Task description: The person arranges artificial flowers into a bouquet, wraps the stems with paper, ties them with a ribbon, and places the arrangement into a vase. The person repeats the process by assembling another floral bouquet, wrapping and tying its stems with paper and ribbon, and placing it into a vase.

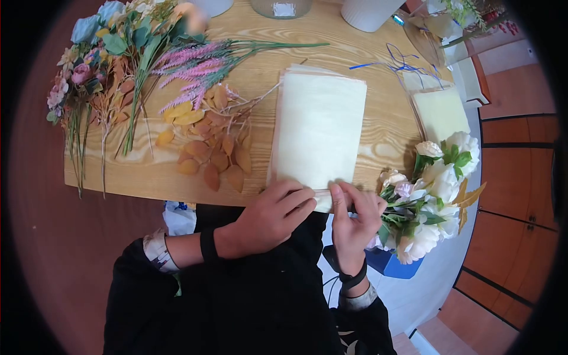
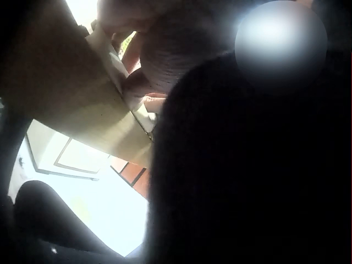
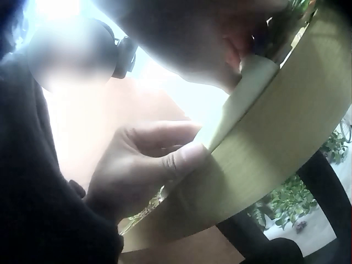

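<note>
A stack of thin cream sheets (image 1: pixel 319 127) lies at the table's front edge in the head view, its layers slightly fanned at the sides. My left hand (image 1: pixel 266 213) pinches the near edge of the stack from the left, with fingers bent over it. On the other side my right hand (image 1: pixel 358 216) pinches the same edge between thumb (image 1: pixel 339 201) and fingers. Between the hands, a narrow pale strip is bent up at that edge. The right wrist view shows the pale sheet (image 3: pixel 236 110) held along the table rim (image 3: pixel 264 132). The left wrist view is mostly dark.
Pink lavender-like stems (image 1: pixel 195 65), orange leaf sprigs (image 1: pixel 219 148) and mixed flowers (image 1: pixel 83 74) lie left. White flowers (image 1: pixel 438 183) sit right, beside another pale sheet pack (image 1: pixel 441 109) and blue ties (image 1: pixel 408 65). A glass vessel (image 1: pixel 281 7) and white pot (image 1: pixel 370 13) stand behind.
</note>
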A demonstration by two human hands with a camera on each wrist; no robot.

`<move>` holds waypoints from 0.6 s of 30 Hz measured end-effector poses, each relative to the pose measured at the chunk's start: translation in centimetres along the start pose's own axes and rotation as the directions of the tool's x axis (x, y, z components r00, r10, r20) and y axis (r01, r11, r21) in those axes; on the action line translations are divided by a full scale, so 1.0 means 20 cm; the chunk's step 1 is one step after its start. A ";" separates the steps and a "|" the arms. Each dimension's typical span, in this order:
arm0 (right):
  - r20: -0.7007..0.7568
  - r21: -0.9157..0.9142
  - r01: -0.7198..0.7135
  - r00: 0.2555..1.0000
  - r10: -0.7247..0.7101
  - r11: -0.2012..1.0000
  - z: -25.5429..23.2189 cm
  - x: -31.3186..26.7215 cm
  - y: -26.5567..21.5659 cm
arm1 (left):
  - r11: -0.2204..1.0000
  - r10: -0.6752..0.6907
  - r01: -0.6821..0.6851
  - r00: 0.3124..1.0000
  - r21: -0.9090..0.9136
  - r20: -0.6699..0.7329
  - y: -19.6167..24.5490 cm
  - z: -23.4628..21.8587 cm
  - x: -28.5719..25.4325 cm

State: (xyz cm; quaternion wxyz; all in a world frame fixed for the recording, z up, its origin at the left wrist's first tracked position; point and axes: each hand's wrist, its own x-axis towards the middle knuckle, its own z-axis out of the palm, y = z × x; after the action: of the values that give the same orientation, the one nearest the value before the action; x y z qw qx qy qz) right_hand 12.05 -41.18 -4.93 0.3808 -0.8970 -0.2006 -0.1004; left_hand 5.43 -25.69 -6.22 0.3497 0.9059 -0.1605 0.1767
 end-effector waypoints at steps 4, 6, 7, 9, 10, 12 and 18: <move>-0.022 -0.014 0.020 1.000 -0.020 1.000 0.02 0.00 -0.01 | 0.999 -0.023 0.023 1.000 0.028 -0.005 0.01 -0.01 0.01; -0.049 0.001 0.023 0.999 -0.023 1.000 0.04 0.01 -0.01 | 0.999 -0.035 0.035 0.999 0.022 0.001 0.01 -0.01 0.02; -0.120 0.044 0.027 0.993 -0.022 0.999 0.04 0.01 -0.02 | 0.999 -0.040 0.040 0.999 0.015 0.016 0.01 0.00 0.03; -0.187 0.083 0.038 0.982 -0.022 0.996 0.03 0.01 0.00 | 0.999 -0.046 0.046 0.999 0.024 0.012 0.00 0.00 0.03; -0.135 0.047 0.187 0.975 -0.179 0.981 0.00 0.00 0.03 | 0.998 -0.051 0.051 0.999 0.034 0.017 0.00 0.00 0.03; -0.073 0.020 0.334 0.941 -0.332 0.942 -0.04 0.00 0.07 | 0.998 -0.032 0.031 0.999 0.058 0.011 -0.01 -0.01 0.04; 0.273 0.021 0.479 0.842 -0.466 0.878 -0.07 0.03 0.08 | 0.991 0.019 -0.018 1.000 0.130 -0.003 -0.02 0.00 0.04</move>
State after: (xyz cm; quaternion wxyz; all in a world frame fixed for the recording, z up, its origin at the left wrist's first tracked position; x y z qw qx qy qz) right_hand 13.22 -43.13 -4.82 0.2918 -0.8338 -0.4629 -0.0727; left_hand 6.34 -25.50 -6.15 0.2888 0.9248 -0.1563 0.1919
